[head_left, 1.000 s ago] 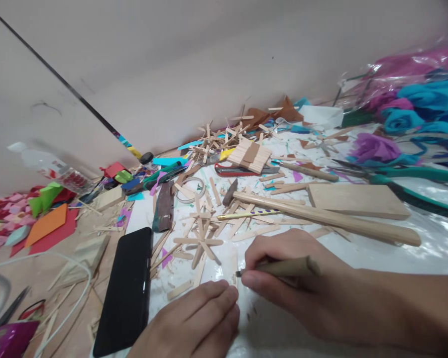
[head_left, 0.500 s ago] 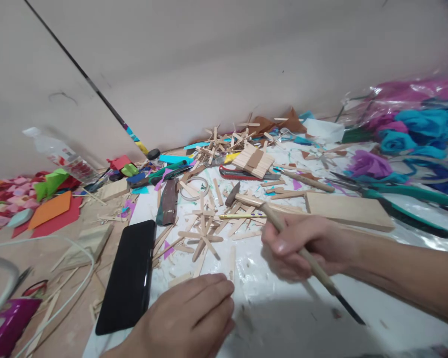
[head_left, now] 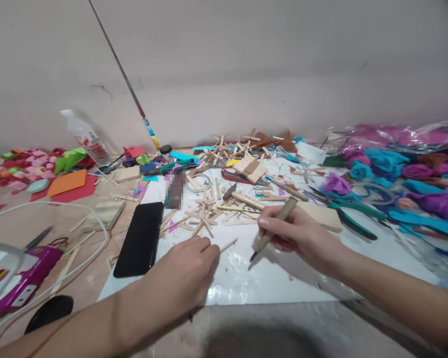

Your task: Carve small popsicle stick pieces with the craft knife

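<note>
My right hand (head_left: pixel 289 229) is closed round a wooden-handled carving tool (head_left: pixel 274 229), its dark blade pointing down to the left, above the white sheet (head_left: pixel 242 283). Left of it, my left hand (head_left: pixel 192 266) has its fingers pressed together. A thin wooden stick (head_left: pixel 228 245) sticks out from its fingertips over the sheet. Behind the hands lie a heap of craft sticks (head_left: pixel 202 219), a yellow pencil (head_left: pixel 239 209) and a hammer (head_left: pixel 246 199). A black phone (head_left: pixel 140 238) lies beside my left hand.
A purple power strip (head_left: pixel 30 278) and white cable stand at the left. Farther back are a plastic bottle (head_left: pixel 87 136) and a red cutter (head_left: pixel 229 176). Green-handled shears (head_left: pixel 358 223), a wooden block (head_left: pixel 319 215) and crepe-paper flowers (head_left: pixel 384 164) lie at the right.
The view has shifted. The carving tool has turned from blade down-right to blade down-left. My left hand now shows a thin stick at its fingertips.
</note>
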`<act>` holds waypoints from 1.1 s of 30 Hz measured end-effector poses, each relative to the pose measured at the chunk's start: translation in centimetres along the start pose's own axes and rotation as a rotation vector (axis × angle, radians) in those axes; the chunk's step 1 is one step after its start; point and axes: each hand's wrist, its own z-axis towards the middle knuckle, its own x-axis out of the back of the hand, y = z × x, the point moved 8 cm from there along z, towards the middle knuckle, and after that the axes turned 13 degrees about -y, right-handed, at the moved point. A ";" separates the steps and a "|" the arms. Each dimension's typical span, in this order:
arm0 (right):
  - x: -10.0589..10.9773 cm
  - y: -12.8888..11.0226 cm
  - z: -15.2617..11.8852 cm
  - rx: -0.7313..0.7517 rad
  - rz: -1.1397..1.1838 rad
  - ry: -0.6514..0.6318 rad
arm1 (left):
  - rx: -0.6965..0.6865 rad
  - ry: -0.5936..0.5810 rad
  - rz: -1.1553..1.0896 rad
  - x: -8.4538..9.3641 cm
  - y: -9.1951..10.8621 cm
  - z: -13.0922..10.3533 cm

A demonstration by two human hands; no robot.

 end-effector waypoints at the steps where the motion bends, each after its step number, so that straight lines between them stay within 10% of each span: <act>1: 0.2 -0.8 -0.7 0.007 -0.047 0.054 | 0.002 -0.016 -0.003 0.2 -0.1 0.0; 6: -0.3 -3.9 -3.6 0.012 -0.294 0.210 | -0.059 -0.080 -0.095 1.0 -0.2 0.7; 13: -2.6 -4.8 -2.4 -0.059 -0.439 0.107 | -0.080 0.000 -0.112 2.0 -0.1 1.5; 33: -5.0 1.6 -0.2 -0.042 -0.360 -0.137 | -0.257 0.068 -0.292 0.2 -1.4 0.7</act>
